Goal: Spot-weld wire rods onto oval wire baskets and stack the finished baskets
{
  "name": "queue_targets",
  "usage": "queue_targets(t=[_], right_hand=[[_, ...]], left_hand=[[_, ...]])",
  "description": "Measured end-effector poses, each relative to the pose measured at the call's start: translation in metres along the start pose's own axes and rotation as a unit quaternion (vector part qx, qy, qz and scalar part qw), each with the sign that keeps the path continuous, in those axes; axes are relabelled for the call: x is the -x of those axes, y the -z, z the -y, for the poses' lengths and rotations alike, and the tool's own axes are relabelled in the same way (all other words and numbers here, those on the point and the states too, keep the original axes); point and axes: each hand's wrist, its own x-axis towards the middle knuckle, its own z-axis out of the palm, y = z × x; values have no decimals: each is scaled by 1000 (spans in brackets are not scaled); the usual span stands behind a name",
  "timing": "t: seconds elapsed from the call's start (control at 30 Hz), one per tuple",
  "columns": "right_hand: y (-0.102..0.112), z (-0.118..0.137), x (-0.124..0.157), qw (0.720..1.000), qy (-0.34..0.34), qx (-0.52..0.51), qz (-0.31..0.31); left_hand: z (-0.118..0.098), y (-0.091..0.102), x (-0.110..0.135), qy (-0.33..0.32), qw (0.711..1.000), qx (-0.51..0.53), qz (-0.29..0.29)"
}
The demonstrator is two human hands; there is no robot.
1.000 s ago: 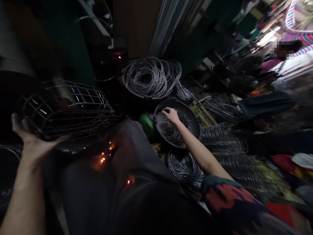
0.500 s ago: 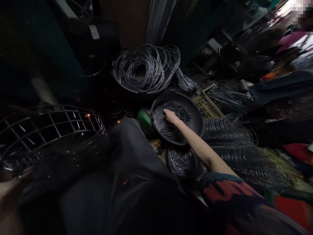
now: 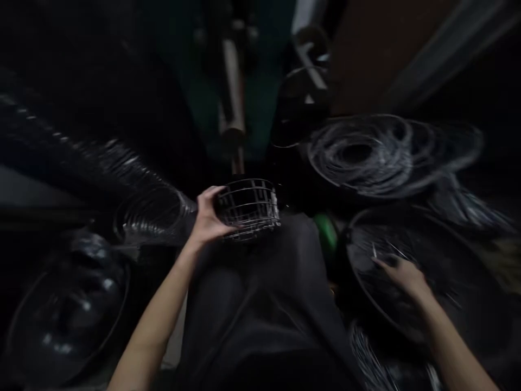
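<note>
In the head view, my left hand [image 3: 209, 220] is closed around the left side of a round wire basket [image 3: 248, 203], its thumb low and its fingers at the upper rim. The basket is a grid of thin metal rods, held above my lap by a machine. My right hand [image 3: 402, 274] is over a wide dark bowl [image 3: 480, 304] of short wire pieces [image 3: 362, 244]. Its thumb and fingers are pinched on a thin bright wire piece [image 3: 374, 251]. Motion blur softens the fingertips.
A large wire coil [image 3: 358, 155] lies behind the bowl. At left are stacked wire rings [image 3: 150, 217] and a dark basin [image 3: 69, 320] with shiny contents. A machine rod [image 3: 233, 81] stands ahead. A green object [image 3: 325, 233] sits beside my knee; more wires [image 3: 368, 355] lie below the bowl.
My view has swung left, bringing my left hand and the whole basket into sight. My right hand has lifted slightly from the wire pieces, with a piece between its fingers.
</note>
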Motion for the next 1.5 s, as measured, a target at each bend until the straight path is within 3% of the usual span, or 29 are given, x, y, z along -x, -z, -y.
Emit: queue_targets(t=[0.07,0.13,0.23,0.3,0.37,0.47,0.57,0.8,1.07,1.5], right_hand=[[13,35,8,982,72,-175,19],[22,85,26,928,174,-310,112],[27,168,48,861,327,-302,246],[24,210,51,852,392,-257,232],[18,234,52,863,453,-175,138],[7,241,58,840,543,-10,-4],[-1,239,62,790,604,92,-59],[-1,254,47,736,657,83,-140],[0,266,38,733,654,74,-171],[9,280,41,760,625,88,-155]], left_hand=[[1,-4,-6,-13,999,-40,21],[-3,-7,-11,-13,996,-76,53],[-13,-10,-15,-31,992,-92,84],[-16,-9,-15,-55,990,-89,94],[-17,-6,-14,-65,989,-85,101],[-14,1,-9,-40,992,-73,92],[-8,5,-2,-4,996,-58,69],[8,5,-9,17,999,-28,16],[17,8,-26,-10,1000,-24,17],[24,12,-37,10,999,-4,40]])
